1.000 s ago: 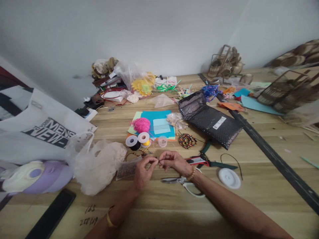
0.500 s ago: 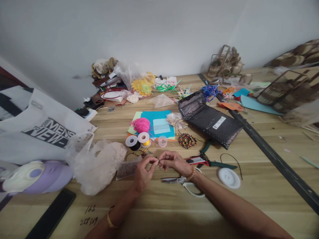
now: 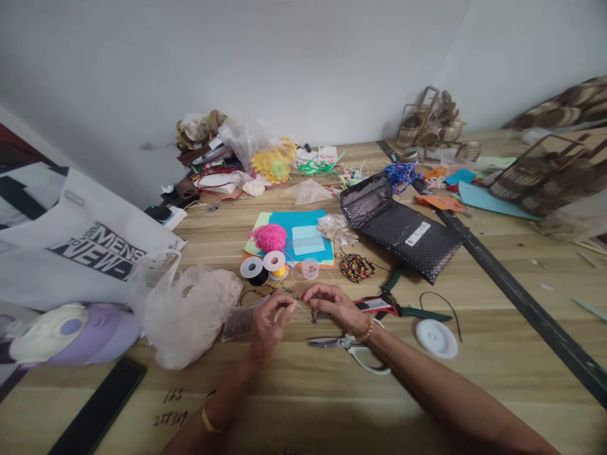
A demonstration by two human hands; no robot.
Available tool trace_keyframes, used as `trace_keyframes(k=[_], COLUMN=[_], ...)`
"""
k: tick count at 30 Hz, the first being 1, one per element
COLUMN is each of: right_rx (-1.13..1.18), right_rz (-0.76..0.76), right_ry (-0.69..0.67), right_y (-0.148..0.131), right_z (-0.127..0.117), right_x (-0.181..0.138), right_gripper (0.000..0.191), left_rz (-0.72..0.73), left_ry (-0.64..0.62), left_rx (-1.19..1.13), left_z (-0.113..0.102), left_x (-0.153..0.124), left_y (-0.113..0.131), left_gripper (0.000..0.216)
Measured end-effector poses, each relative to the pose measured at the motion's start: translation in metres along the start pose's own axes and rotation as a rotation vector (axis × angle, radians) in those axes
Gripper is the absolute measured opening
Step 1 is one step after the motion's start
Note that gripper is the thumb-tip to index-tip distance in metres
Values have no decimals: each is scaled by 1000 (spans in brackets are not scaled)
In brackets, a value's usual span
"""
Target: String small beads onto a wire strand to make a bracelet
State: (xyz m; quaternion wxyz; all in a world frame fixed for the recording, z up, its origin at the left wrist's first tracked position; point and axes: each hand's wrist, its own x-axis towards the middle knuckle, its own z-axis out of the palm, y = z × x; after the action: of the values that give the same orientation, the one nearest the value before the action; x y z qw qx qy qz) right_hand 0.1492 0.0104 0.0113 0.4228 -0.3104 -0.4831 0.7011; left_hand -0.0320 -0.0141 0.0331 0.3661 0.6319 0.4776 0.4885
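Cord (image 3: 298,306), or something as fine, seems pinched in my left hand's (image 3: 269,325) fingertips above the table (image 3: 279,404); whether my right hand (image 3: 336,308) grips it, I can't tell. I judge this close fingertip work, calling next for steadiness near the scissors (image 3: 348,342).

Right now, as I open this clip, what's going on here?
A person is working at a wooden table with both bare hands. The left hand and right hand are close together, fingertips almost meeting at something too small to make out. A clear packet lies beside the left hand, and white-handled scissors lie by the right wrist. Farther back are a pink yarn ball, two spools and a coil of colorful beads.
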Motion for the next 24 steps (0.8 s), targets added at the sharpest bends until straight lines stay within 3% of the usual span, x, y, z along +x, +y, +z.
trace_keyframes(k=[13,24], right_rx=[66,-22], right_rz=[75,114], right_ry=[-102,-78], right_y=[-4,-2], right_z=[5,3], right_x=[-2,0], right_gripper=[30,32], left_rz=[125,185], left_ry=[-48,-42], left_rx=[172,202], left_z=[2,2], left_x=[1,2], left_y=[2,-5], left_gripper=[13,11])
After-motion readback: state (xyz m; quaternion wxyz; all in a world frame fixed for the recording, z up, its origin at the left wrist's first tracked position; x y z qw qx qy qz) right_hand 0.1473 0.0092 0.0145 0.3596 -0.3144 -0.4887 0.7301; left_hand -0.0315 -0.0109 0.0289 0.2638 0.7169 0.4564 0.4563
